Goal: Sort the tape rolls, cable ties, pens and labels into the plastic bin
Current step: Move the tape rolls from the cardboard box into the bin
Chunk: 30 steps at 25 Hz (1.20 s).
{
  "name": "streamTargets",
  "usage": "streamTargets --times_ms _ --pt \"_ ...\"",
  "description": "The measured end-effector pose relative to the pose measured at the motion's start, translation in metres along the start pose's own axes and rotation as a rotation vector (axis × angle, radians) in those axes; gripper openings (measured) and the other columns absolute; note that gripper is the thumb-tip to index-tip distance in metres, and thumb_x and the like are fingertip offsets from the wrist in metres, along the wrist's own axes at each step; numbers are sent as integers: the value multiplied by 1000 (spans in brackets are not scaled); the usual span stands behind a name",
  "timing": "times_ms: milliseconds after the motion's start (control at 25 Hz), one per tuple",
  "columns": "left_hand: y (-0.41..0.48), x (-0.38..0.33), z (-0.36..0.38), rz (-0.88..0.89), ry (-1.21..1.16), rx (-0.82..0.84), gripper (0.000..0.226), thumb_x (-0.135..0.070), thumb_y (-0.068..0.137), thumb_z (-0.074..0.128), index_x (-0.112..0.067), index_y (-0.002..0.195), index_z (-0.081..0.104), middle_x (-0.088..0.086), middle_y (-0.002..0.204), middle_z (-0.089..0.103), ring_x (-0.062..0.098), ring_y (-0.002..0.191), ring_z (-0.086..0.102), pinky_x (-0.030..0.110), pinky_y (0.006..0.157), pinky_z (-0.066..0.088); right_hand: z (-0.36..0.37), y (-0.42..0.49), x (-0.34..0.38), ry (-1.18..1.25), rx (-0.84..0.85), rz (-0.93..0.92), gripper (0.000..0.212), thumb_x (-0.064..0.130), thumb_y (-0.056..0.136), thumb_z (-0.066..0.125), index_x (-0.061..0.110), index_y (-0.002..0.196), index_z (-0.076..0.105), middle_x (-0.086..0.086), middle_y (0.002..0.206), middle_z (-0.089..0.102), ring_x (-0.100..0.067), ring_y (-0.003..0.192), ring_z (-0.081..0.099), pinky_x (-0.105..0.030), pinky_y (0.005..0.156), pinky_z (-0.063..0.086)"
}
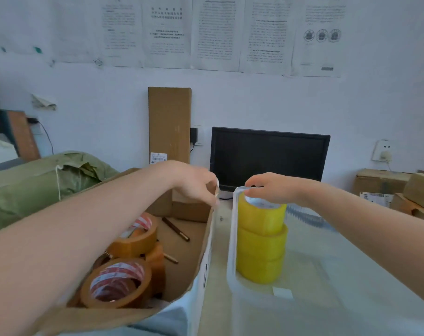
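Observation:
A clear plastic bin [231, 238] stands on the right with a stack of yellow tape rolls [260, 253] in its near left corner. My right hand [270, 187] rests on top of the stack, fingers curled round the top yellow roll [262, 218]. My left hand [197, 184] grips the far right rim of a cardboard box [207, 241] on the left. Inside the box lie brown tape rolls [116, 282] with red-and-white cores and two brown pens [176, 229].
A black monitor [269, 156] stands behind the bin, and a tall cardboard carton [169, 122] leans on the wall. A green sack [43, 180] lies at the left. More cardboard boxes [385, 184] sit at the far right.

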<state>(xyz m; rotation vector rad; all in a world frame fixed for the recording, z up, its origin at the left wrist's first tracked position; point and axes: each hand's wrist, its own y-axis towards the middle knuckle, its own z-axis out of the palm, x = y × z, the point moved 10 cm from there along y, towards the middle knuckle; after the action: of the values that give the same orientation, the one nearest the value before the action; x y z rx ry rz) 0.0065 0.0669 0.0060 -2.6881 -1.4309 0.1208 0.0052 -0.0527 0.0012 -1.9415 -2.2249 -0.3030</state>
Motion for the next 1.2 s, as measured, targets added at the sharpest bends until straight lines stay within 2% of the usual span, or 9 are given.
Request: streamTargets --times_ms 160,360,480,600,680,800,880,1000,1200 --pt "-36 44 11 -71 38 47 65 -49 92 47 -19 146 27 2 151 33 21 136 35 36 111 35 22 1 64 -34 92 -112 41 38 97 43 16 129 55 0 127 56 -17 116 52 -33 102 41" --pt "-68 94 32 -142 14 84 65 -49 90 49 -17 144 30 4 146 40 20 129 43 34 104 41 71 14 131 -85 260 -203 43 42 96 45 18 131 53 0 131 55 -18 119 52 -32 104 40" --pt "-76 122 55 -187 6 122 53 -47 91 49 -11 130 49 5 129 53 21 114 52 28 89 42 105 27 155 -133 379 -237 44 40 95 48 15 130 54 -2 129 58 -19 117 54 -32 101 42" --pt "-75 142 85 -214 -7 164 50 -48 91 49 -11 123 55 6 122 56 23 109 53 29 84 38 138 41 155 -109 497 -166 47 38 93 53 13 132 50 -9 129 58 -25 113 60 -36 96 49" --pt "-71 153 100 -205 -54 165 47 -52 90 48 -9 107 59 5 99 56 22 90 52 30 77 37 151 47 151 -99 526 -114 56 39 92 54 13 140 41 -11 134 55 -27 113 61 -36 93 50" --pt "-64 169 114 -191 -221 101 44 -53 90 47 -16 67 46 -2 69 43 15 64 42 27 65 33 169 52 147 -57 557 -63 64 41 92 53 11 145 32 -13 137 51 -29 112 62 -38 94 52" --pt "-61 180 121 -189 -361 27 50 -49 92 47 -19 55 31 -3 56 31 11 49 29 25 54 24 182 53 143 -28 573 -34 64 43 93 51 11 145 32 -14 138 49 -30 111 62 -39 91 53" --pt "-58 190 130 -214 -578 -49 51 -44 92 50 -21 51 31 -7 48 29 7 41 26 20 49 23 193 57 133 21 557 18 64 45 92 51 10 142 34 -15 136 51 -30 106 64 -36 83 55" --pt "-52 185 135 -175 -599 -62 49 -41 93 51 -19 53 32 -5 50 31 8 40 29 18 47 26 186 62 120 141 512 108 51 28 92 55 7 136 41 -19 132 52 -36 109 62 -32 75 57"
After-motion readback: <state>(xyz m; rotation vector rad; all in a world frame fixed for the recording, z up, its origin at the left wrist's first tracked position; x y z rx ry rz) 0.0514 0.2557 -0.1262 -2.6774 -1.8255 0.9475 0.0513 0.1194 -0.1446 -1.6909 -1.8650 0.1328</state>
